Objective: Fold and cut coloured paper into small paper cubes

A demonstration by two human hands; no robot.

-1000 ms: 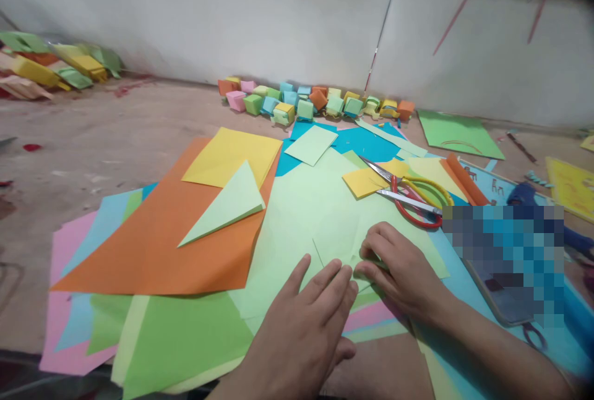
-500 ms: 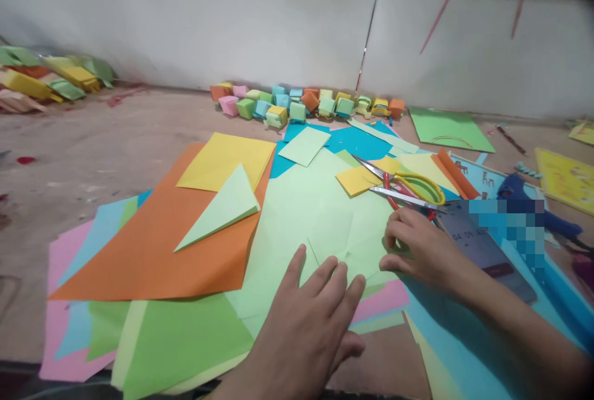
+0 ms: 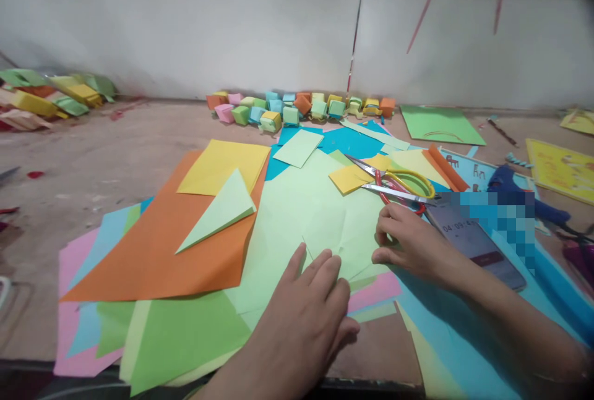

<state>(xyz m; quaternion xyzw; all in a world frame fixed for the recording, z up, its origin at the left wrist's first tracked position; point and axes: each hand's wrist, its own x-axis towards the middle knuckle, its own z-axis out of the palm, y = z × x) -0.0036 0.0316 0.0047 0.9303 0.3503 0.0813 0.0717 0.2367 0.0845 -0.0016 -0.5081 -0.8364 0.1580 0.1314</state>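
My left hand [image 3: 306, 313] lies palm down over the lower part of a pale green sheet [image 3: 283, 221], its fingers apart and nothing held. To its right my right hand [image 3: 403, 239] hovers by the sheet's right edge, fingers curled with a gap between thumb and forefinger; it holds nothing visible. Just beyond it lie scissors with yellow and red handles [image 3: 417, 185], over a small yellow paper [image 3: 346, 178]. A folded pale green triangle [image 3: 223, 214] rests on an orange sheet [image 3: 162, 251] and partly on a yellow square [image 3: 227, 162].
Small paper cubes [image 3: 291, 117] line the wall. A phone [image 3: 477, 242] lies by my right forearm, near a blue glue gun [image 3: 505, 187]. More folded paper pieces [image 3: 69, 100] sit at the far left. Green sheets [image 3: 185, 338] spread at the front edge.
The view has tilted up slightly and shifted. My left hand's fingers have drawn a little closer together; my right hand keeps nearly the same pose. The papers look unchanged.
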